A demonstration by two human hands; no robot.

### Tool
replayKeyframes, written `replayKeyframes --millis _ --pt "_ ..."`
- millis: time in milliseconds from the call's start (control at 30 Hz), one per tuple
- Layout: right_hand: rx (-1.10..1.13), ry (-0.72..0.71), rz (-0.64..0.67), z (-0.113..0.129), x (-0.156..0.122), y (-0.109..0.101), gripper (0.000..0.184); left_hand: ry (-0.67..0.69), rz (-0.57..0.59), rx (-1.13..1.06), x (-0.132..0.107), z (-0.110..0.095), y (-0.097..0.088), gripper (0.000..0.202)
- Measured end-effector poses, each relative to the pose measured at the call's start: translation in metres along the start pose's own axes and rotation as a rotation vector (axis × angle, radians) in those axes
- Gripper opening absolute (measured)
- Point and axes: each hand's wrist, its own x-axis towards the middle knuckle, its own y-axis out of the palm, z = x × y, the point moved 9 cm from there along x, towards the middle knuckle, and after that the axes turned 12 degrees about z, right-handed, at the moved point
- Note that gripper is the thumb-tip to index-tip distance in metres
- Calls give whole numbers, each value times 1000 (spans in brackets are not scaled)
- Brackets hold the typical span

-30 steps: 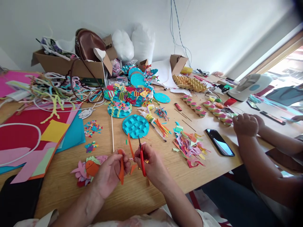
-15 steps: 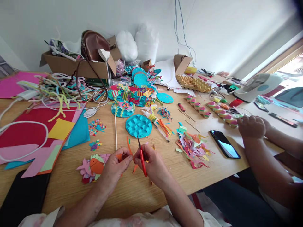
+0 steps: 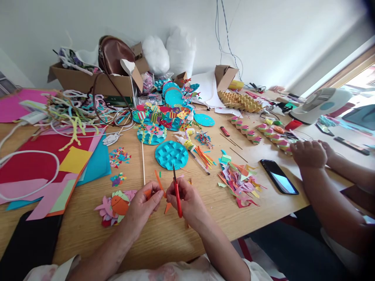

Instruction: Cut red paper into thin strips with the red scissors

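My left hand [image 3: 148,201] pinches a narrow orange paper strip [image 3: 158,179] between thumb and finger; more orange paper shows behind the fingers. Close beside it, my right hand [image 3: 185,198] is closed around red-handled scissors [image 3: 177,195], whose dark tips point away from me. Just beyond the tips lies a round woven turquoise paper disc [image 3: 171,155]. To the left of my left hand is a pile of paper fish and petal-like cutouts [image 3: 118,207], an orange fish on top. Orange scraps [image 3: 168,208] lie below my hands.
Paper scraps [image 3: 238,179] and a phone [image 3: 279,176] lie to the right, near another person's clasped hands [image 3: 309,155]. Coloured paper sheets [image 3: 35,166] cover the left side. Decorated discs [image 3: 151,134], a glue bottle [image 3: 186,143] and a cardboard box [image 3: 88,84] stand further back.
The scissors have turned slightly, their tips shifting a little to the right. My left hand stays almost in place with the orange strip. The other person's hands have shifted slightly left.
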Motion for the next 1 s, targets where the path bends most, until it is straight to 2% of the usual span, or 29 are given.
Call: replayKeyframes --millis 100,200,333,567,767,1000 --pt "-69 -4 -12 2 0 -2 9 59 36 160 1 -7 2 18" --pt "-128 -2 2 4 -2 -3 9 125 21 247 2 -12 0 17" --pt "-196 -6 53 7 -12 -2 15 97 5 152 3 -8 -2 19" --pt "-331 48 162 -5 -33 6 23 112 -38 9 1 -2 -8 20" --pt "-400 37 191 -7 -31 13 21 67 -8 -22 0 4 -6 18" --pt "-389 27 199 -3 -29 16 19 64 3 -45 -1 0 -3 20"
